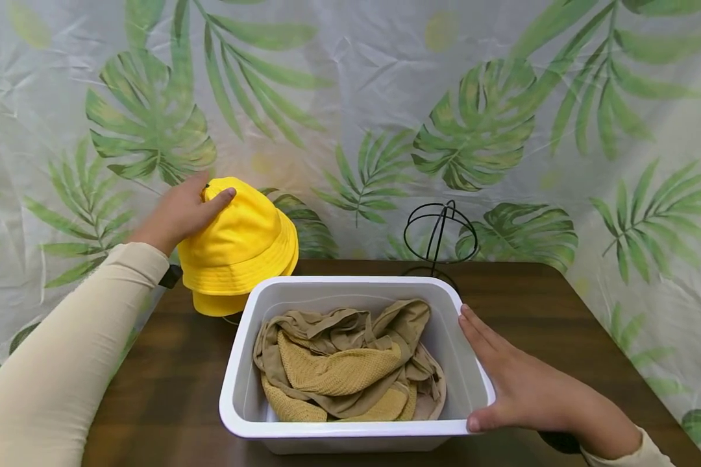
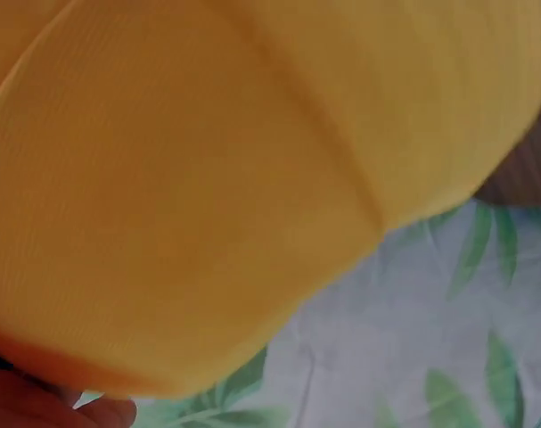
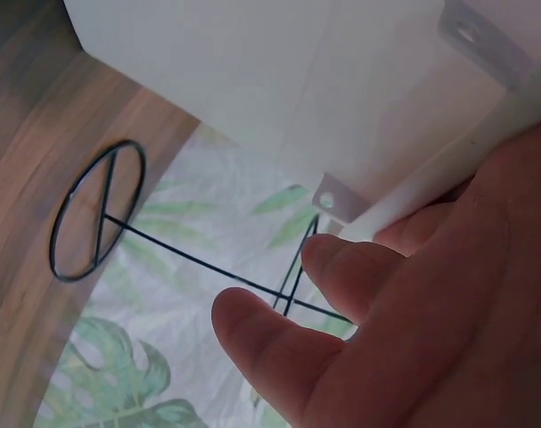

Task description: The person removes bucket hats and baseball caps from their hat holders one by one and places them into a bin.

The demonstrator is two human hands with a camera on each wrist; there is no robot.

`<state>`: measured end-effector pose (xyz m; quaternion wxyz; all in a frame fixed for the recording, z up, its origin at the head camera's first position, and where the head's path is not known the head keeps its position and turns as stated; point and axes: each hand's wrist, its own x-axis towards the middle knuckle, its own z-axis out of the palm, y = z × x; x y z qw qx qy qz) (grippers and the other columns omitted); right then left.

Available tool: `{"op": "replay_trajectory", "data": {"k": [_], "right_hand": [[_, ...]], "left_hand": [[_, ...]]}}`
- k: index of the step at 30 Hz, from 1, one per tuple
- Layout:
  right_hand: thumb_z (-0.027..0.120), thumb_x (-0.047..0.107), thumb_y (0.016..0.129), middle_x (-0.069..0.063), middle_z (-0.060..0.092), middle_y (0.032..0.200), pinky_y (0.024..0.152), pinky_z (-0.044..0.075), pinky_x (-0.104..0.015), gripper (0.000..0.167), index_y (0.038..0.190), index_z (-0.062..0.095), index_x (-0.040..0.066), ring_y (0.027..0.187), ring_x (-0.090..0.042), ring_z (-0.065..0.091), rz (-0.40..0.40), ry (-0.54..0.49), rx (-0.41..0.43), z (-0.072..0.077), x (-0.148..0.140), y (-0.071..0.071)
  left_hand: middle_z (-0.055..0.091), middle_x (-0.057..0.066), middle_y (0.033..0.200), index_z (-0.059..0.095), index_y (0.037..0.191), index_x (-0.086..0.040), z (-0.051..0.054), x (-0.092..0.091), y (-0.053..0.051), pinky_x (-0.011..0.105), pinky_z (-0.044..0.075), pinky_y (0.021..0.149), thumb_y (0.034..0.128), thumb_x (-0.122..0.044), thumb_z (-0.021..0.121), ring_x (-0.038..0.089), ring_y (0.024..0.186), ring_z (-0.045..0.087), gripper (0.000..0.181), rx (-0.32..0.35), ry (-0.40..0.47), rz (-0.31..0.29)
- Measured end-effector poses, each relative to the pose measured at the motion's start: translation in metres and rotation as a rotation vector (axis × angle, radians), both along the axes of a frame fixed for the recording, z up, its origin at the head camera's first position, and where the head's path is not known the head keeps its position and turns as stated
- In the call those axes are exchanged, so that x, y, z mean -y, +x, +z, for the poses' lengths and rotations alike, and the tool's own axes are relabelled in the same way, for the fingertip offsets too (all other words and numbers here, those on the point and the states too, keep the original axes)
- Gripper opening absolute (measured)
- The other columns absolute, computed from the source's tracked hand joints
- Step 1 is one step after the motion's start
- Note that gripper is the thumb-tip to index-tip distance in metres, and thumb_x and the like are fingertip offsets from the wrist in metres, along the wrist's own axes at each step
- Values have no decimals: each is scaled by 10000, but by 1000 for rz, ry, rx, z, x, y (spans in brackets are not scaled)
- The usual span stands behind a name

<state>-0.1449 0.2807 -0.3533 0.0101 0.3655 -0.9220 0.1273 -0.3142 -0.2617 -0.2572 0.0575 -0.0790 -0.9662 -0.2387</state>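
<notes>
At the back left, my left hand [image 1: 181, 211] grips the crown of a yellow bucket hat [image 1: 239, 240], the thumb lying on its near side and most fingers hidden behind it. Yellow fabric fills most of the left wrist view, and fingertips [image 2: 110, 412] show at the lower left. A white plastic tub [image 1: 350, 428] stands at the table's front, holding crumpled tan and mustard fabric items [image 1: 339, 370]. My right hand [image 1: 531, 383] rests against the tub's right side, thumb at the near corner. In the right wrist view its fingers [image 3: 270, 343] extend fairly straight along the outside.
Behind the tub, a black wire stand [image 1: 438, 240] with a round top stands on the dark wooden table [image 1: 537, 311]. A leaf-print curtain [image 1: 362, 97] hangs behind the table. Part of a thin wire shows below the yellow hat.
</notes>
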Motion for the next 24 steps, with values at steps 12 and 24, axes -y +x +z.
{"op": "replay_trajectory", "data": {"k": [12,24], "right_hand": [[722,690,738,-141,17,1659,948,489,-463,1270,1597,34,56,1423,-352,295,-9,-8,23,1,2,2],[726,686,737,-140,17,1659,952,486,-442,1270,1597,34,59,1422,-349,298,-15,-6,21,-1,1,2]], "left_hand": [[151,241,1615,102,1590,-41,-16,-2,-3,595,139,1146,1004,-619,297,465,1457,140,846,-6,69,19],[332,317,1516,107,1597,-69,-15,-4,0,604,194,1127,1047,-535,199,483,1356,358,727,8,87,2]]}}
